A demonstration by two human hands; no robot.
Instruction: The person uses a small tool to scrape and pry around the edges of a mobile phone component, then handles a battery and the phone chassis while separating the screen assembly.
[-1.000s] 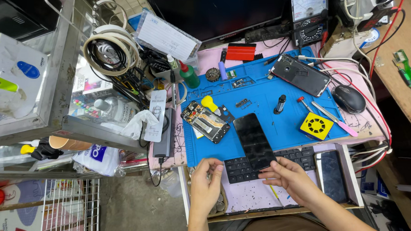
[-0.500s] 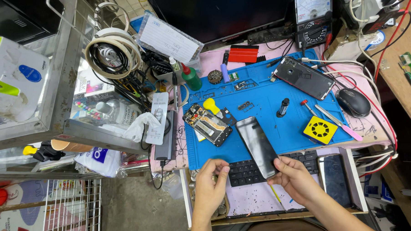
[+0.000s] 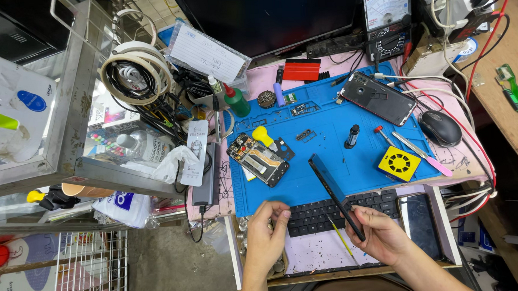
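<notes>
My right hand grips a black phone screen panel by its near end, tilted on edge above the blue work mat and the black keyboard. My left hand rests with fingers curled at the keyboard's left end, over a tray of small parts; I cannot see anything in it. An opened phone body with a yellow pick on it lies on the mat to the left of the panel.
A second dark phone, a black mouse, a yellow square fan, tweezers and a screwdriver lie on the right. A green bottle, cable coil, metal shelf and multimeter stand behind. Another phone lies beside the keyboard.
The screen panel, flat over the mat a second ago, has been turned up onto its edge by my right hand. My left hand came off it and drew back to the keyboard's left end.
</notes>
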